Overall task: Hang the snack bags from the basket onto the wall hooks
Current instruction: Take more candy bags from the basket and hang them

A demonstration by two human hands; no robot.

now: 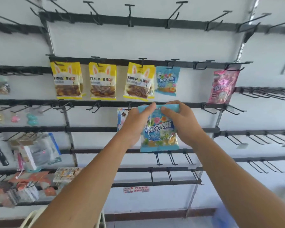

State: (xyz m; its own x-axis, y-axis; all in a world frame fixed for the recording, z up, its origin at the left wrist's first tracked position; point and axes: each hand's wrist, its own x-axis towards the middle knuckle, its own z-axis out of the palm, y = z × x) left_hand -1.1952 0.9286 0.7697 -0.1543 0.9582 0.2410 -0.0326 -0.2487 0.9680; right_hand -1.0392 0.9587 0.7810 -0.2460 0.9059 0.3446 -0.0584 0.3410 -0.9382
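Both hands raised before a white wall fitted with black rails and wire hooks (230, 139). The left hand (136, 125) and the right hand (181, 122) together hold a blue snack bag (160, 132) by its top edge; the fingers of each hand are curled and clamped on the upper corners, the thumbs pressed on the front near the bag's hang hole, and the bag hangs upright between the two hands, level with the rail under the stocked row. On the rail above hang three yellow snack bags (103, 80) side by side, then a second blue bag (167, 81) of the same print, directly above the held one, and, well apart to the right, a pink bag (223, 87). Just behind the left hand a small white-and-blue packet (120, 117) hangs partly hidden. Blurred assorted goods (28, 152) fill the lower left hooks. At the bottom edge, beneath the left forearm, the pale rim of the basket (33, 216) shows.
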